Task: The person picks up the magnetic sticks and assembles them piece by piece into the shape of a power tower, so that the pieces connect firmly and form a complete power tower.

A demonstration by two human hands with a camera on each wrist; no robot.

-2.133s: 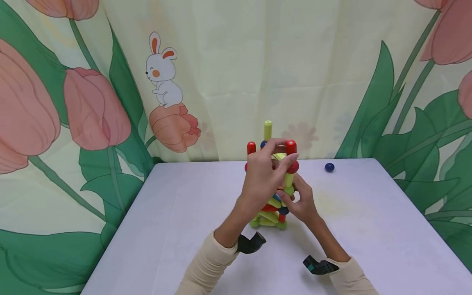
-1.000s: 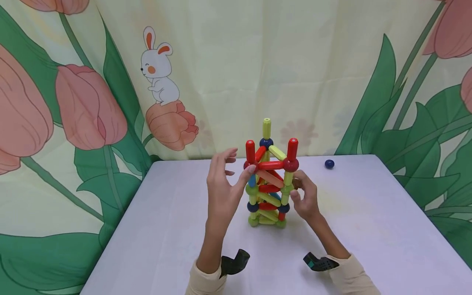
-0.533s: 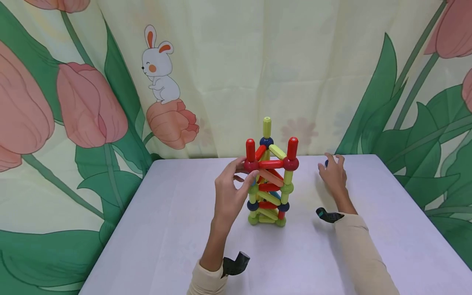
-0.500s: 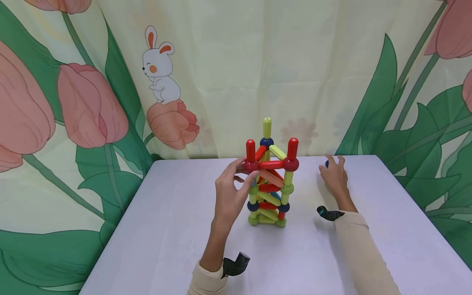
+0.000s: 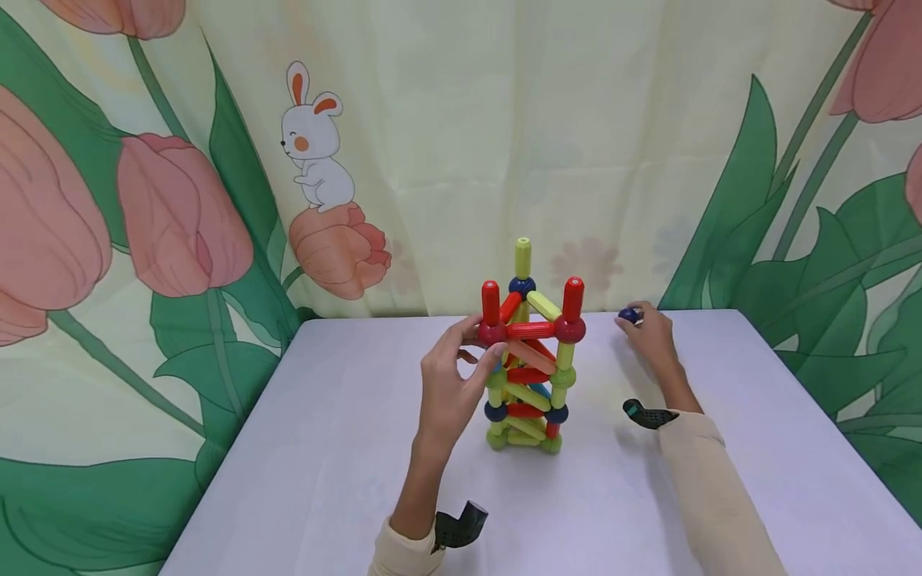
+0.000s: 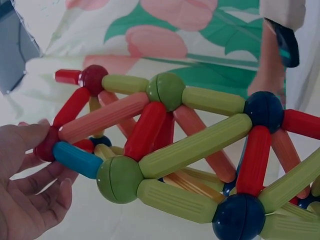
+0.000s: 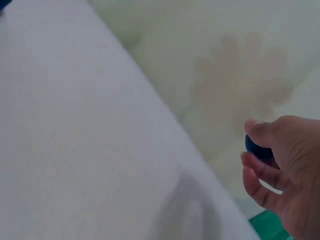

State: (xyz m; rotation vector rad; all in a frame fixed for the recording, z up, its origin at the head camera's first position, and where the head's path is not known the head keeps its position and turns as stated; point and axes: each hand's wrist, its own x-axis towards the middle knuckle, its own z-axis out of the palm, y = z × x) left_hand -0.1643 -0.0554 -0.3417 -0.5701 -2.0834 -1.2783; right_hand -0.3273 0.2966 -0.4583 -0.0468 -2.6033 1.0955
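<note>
A tower of magnetic rods and balls (image 5: 530, 330) in red, green, blue and orange stands upright on the table. Three upright rods, two red and one yellow-green, rise from its top corners. My left hand (image 5: 448, 388) holds the tower's upper left corner. In the left wrist view its thumb and fingers pinch the dark red ball (image 6: 46, 145) there, next to a blue rod (image 6: 77, 160). Over by the far right table edge, my right hand (image 5: 657, 340) pinches a dark blue ball (image 5: 629, 315). The right wrist view has this ball between thumb and fingers, partly covered by them.
The white table (image 5: 346, 448) ends at a curtain (image 5: 454, 160) printed with tulips and a rabbit. Dark wrist cameras (image 5: 461, 526) sit on both forearms. The tower stands between the two arms, near the table's middle.
My left hand has come off the upper right of the tower and taken its upper left corner. My right hand has left the tower, reached the loose blue ball and picked it up.
</note>
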